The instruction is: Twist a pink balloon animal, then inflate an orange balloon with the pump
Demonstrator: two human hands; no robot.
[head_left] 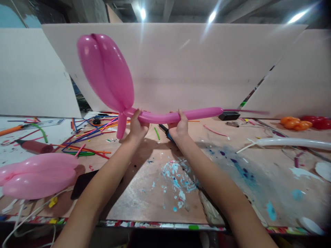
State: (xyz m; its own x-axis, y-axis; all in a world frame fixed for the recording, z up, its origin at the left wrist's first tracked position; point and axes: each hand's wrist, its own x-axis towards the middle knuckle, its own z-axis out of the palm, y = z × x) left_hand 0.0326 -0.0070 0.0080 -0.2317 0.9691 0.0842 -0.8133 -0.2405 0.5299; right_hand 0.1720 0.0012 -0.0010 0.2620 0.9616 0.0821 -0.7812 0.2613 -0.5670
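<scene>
Single head-worn view, looking forward and slightly down from close behind the left hand point(136, 125) and right hand point(179, 126), both raised just ahead; the paint-stained table point(155, 193) lies beneath them, white boards point(196, 65) beyond.

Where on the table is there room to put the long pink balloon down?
The roomiest bare patch of the paint-stained wooden table lies between the two arms, near the front edge. Right of the right hand, the blue-stained stretch before the long white balloon is open too. It is crowded left of the left hand: loose uninflated balloon strips and a folded pink balloon.
</scene>
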